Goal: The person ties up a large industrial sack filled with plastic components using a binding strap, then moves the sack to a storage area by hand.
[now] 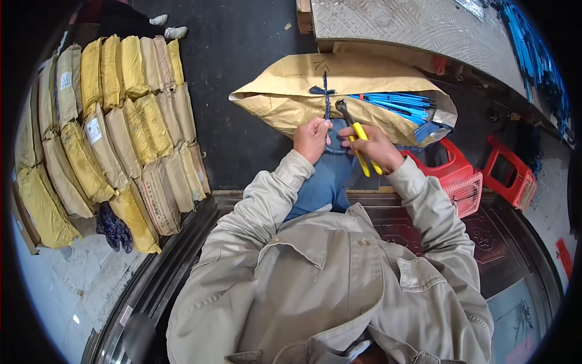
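In front of me lies a large brown paper sack (285,76), its mouth gaping along the side towards me. Across the gap runs a dark blue tie (327,100), knotted in a cross shape. Blue thin strips (397,106) show inside at the right. My left hand (311,139) is closed in a pinch just below the tie's lower end; whatever lies between its fingers is too small to make out. My right hand (374,147) is wrapped around yellow-handled pincers (361,142), their dark head pointing up at the sack beside the tie.
Stacked brown and yellow packages (115,127) stand at the left, with a dark glove (114,227) near them. Red plastic stools (451,167) are at the right. A grey patterned worktop (394,27) juts in above the sack, bearing more blue strips (533,54). White shoes (176,33) show far left.
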